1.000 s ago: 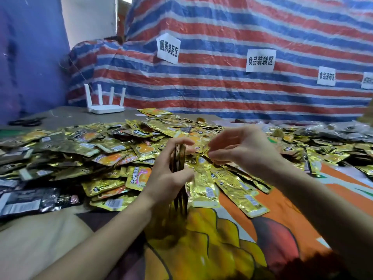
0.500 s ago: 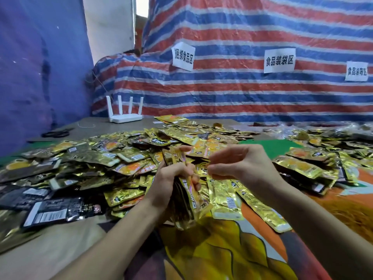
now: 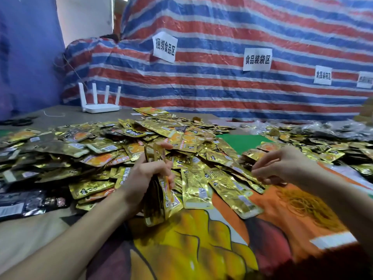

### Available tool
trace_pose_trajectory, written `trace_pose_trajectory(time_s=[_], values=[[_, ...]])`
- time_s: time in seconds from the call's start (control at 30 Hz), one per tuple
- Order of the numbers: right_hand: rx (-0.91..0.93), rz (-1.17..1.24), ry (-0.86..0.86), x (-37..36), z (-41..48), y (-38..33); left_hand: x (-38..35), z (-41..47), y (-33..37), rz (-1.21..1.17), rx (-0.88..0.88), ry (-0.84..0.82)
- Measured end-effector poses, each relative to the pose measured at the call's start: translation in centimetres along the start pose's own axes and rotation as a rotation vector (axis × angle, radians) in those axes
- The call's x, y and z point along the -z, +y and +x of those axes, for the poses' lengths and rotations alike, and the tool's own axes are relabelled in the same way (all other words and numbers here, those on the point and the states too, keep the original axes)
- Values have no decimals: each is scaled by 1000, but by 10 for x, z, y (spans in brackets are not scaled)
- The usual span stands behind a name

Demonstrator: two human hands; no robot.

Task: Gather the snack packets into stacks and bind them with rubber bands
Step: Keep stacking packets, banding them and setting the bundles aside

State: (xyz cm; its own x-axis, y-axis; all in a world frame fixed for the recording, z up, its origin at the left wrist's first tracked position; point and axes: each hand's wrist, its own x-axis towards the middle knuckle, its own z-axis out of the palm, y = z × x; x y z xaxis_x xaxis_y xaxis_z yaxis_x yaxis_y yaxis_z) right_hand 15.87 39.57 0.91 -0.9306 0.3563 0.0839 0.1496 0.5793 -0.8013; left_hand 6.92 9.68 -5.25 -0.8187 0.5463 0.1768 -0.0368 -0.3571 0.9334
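1. Snack packets (image 3: 169, 199): clutching an upright stack in left hand (image 3: 145, 174), at near edge of loose heap (image 3: 101, 150).
2. Right hand (image 3: 282, 166): curling fingers over heap; pinch not discernible.
3. Likely best: squaring edges against cloth (image 3: 201, 249) before reaching for rubber bands (image 3: 302, 205).

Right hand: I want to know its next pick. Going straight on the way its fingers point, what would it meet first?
Probably the loose gold packets lying just ahead of the right hand; depth is unclear, and it may be touching them.
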Motion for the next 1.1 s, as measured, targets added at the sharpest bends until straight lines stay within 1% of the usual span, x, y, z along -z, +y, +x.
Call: trace_pose_trajectory(time_s=[0.07,0.17,0.27,0.33,0.43,0.57,0.63,0.73,0.83,1.0,1.03,1.1], values=[[-88,-103,73,24,1,18,-1,-1,-1,13,-22,-16],[-206,-225,118,45,1,45,-1,0,-3,9,-29,-45],[-223,-343,181,56,1,60,0,2,-5,0,-20,-79],[-219,-347,194,61,-1,62,0,3,-6,-3,-35,-83],[-224,-310,166,60,-2,59,-2,4,-6,29,-54,-80],[-194,-358,173,53,0,48,-9,2,-6,115,-182,-60],[-176,-404,164,50,-1,42,-12,1,-6,146,-219,-69],[-161,-464,151,48,-5,37,-11,-1,-6,183,-228,-78],[-157,-521,174,50,-10,32,-8,-1,-5,214,-228,-76],[-97,-677,158,49,-16,21,-9,-2,-5,203,-224,-76],[-63,-670,138,45,-17,15,-10,-3,-4,199,-224,-70],[15,-547,32,32,-20,2,-13,-4,-3,188,-224,-57]])
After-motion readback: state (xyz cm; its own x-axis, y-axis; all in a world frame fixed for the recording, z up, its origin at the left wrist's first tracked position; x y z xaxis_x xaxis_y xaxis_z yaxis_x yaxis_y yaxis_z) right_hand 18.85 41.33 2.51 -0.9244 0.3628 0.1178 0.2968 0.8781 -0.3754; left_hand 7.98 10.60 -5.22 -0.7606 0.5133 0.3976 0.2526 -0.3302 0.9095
